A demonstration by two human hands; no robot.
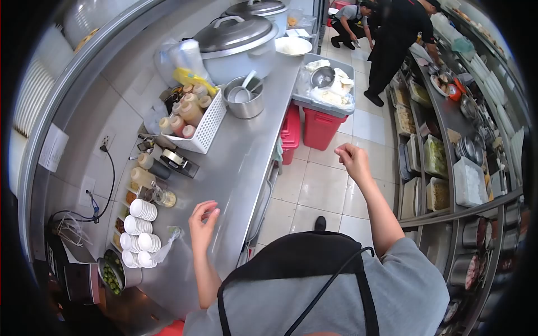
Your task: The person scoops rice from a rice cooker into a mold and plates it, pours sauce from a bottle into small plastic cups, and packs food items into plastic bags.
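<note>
Above the steel counter [224, 179], my left hand [203, 224] is raised with its fingers loosely bent and apart, holding nothing. Stacks of small white cups [137, 225] stand to its left, beside a crumpled clear plastic bag [174, 238]. My right hand [354, 162] hangs over the tiled floor in the aisle, its fingers curled into a loose fist with nothing visible in it. Ahead of that hand is a red bin [322, 129] bearing a grey tub [325, 103]. The tub holds plastic bags and a metal bowl [323, 77].
A white basket of sauce bottles [210, 131], a steel pot with ladles [245, 106] and a big lidded pot [238, 56] line the counter. One person [400, 42] stands at the right-hand shelving; another [350, 22] crouches farther back. Food containers [437, 157] fill the right shelves.
</note>
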